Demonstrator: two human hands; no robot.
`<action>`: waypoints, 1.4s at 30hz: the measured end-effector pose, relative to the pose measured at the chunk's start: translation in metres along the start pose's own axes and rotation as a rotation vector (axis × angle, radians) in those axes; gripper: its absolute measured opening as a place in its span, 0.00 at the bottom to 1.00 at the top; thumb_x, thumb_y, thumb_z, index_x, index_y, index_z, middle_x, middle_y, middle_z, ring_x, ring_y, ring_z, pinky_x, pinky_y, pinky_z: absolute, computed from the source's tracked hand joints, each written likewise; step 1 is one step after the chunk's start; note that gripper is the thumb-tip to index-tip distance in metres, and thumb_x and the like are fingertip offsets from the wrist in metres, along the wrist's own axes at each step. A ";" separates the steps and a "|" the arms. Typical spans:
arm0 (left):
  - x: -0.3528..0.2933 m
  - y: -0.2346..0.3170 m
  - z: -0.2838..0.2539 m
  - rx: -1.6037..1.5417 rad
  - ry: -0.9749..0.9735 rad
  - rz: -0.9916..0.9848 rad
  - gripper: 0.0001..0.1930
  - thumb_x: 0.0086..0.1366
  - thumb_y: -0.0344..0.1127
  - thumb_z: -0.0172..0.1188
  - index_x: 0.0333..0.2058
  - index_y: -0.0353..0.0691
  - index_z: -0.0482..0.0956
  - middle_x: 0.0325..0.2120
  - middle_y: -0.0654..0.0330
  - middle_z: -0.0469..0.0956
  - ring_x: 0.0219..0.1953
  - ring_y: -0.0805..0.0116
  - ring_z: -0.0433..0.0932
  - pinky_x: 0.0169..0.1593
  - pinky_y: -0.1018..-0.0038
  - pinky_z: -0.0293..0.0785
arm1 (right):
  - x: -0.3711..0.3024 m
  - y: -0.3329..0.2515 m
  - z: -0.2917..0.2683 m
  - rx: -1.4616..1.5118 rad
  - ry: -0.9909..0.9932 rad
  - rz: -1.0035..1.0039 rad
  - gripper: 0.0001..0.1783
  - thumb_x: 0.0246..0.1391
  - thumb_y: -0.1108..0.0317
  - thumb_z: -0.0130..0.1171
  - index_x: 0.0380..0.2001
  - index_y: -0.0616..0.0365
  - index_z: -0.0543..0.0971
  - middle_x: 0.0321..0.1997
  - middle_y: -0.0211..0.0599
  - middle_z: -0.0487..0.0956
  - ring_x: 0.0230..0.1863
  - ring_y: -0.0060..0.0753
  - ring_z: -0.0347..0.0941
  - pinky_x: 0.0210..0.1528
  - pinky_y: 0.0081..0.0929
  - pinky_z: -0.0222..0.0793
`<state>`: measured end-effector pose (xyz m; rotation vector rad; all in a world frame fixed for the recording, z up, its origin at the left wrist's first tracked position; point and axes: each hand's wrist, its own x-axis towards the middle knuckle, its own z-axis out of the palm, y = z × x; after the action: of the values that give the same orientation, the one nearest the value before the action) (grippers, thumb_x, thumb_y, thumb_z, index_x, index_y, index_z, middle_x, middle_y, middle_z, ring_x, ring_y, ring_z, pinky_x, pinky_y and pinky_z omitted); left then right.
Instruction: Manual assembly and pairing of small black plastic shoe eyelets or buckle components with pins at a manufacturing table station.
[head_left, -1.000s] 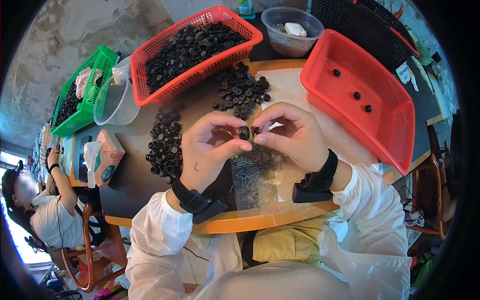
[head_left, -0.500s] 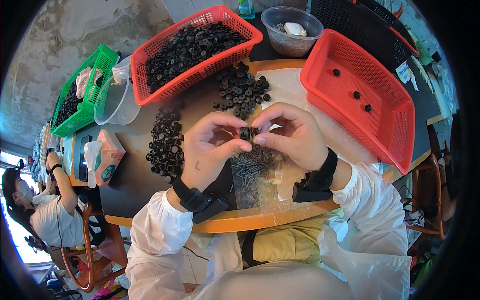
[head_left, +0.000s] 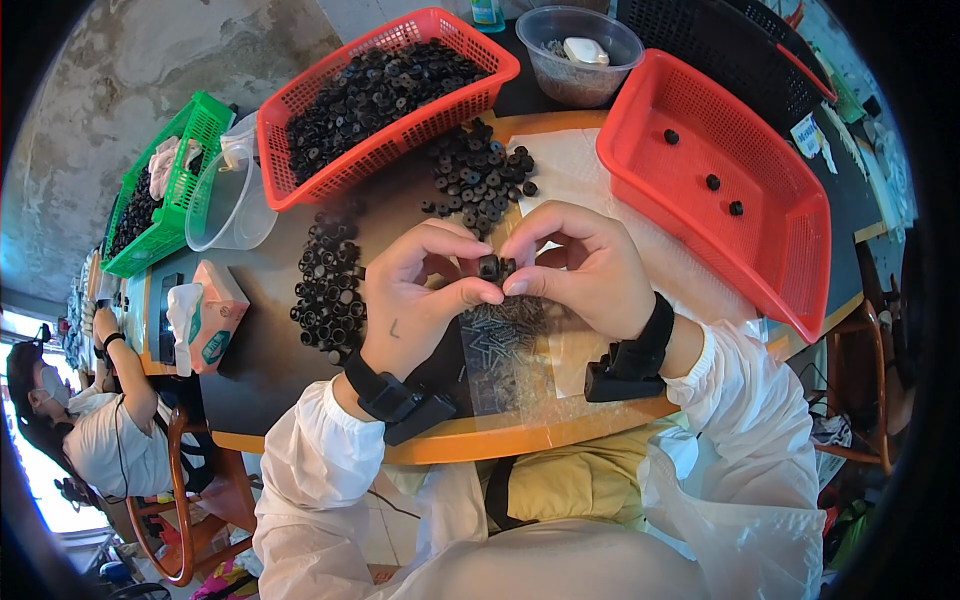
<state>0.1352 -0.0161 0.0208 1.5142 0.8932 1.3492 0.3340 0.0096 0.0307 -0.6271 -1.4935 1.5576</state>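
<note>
Over the middle of the table, my left hand (head_left: pixel 425 285) pinches a black ring-shaped plastic part (head_left: pixel 489 267) between thumb and fingertips. My right hand (head_left: pixel 575 265) pinches a smaller black disc-like part (head_left: pixel 508 268), pressed against the first one. The two pieces touch end to end, and the fingertips cover much of them. Below my hands lies a heap of metal screws (head_left: pixel 490 335) on clear plastic. To the left of my left hand are loose black rings (head_left: pixel 330 280). Beyond my hands sits a pile of black discs with centre holes (head_left: pixel 480 175).
A red basket (head_left: pixel 390 140) full of black discs stands at the back; another red basket (head_left: pixel 720 240) at right holds a few black parts. Nearby are a clear tub (head_left: pixel 580 85), an empty clear container (head_left: pixel 228 215), a tissue box (head_left: pixel 220 310) and a green basket (head_left: pixel 165 220). A co-worker (head_left: pixel 110 430) sits at left.
My right hand has brought its small black part up against the ring in my left hand, narrowing the gap between them. The view has shifted slightly.
</note>
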 end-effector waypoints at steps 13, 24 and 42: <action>-0.002 -0.003 0.003 -0.080 0.029 -0.036 0.20 0.47 0.31 0.76 0.38 0.36 0.78 0.37 0.60 0.76 0.37 0.74 0.76 0.40 0.79 0.74 | -0.004 0.001 0.003 0.019 0.025 -0.074 0.12 0.47 0.79 0.67 0.38 0.60 0.81 0.38 0.30 0.75 0.40 0.20 0.73 0.42 0.19 0.74; 0.000 0.002 0.004 -0.040 0.052 -0.013 0.20 0.46 0.29 0.76 0.37 0.38 0.77 0.37 0.63 0.75 0.35 0.78 0.74 0.39 0.81 0.72 | 0.002 0.006 -0.001 0.119 -0.014 -0.011 0.14 0.51 0.81 0.62 0.42 0.60 0.82 0.45 0.33 0.74 0.47 0.24 0.73 0.50 0.22 0.72; -0.001 -0.002 0.003 0.028 0.037 -0.059 0.20 0.46 0.31 0.76 0.37 0.38 0.78 0.37 0.63 0.77 0.35 0.78 0.75 0.36 0.81 0.72 | 0.001 0.007 0.000 0.151 0.017 -0.013 0.18 0.48 0.80 0.66 0.43 0.59 0.75 0.39 0.28 0.75 0.43 0.19 0.72 0.49 0.21 0.72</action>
<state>0.1383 -0.0164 0.0184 1.4762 0.9764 1.3312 0.3318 0.0114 0.0237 -0.5412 -1.3497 1.6339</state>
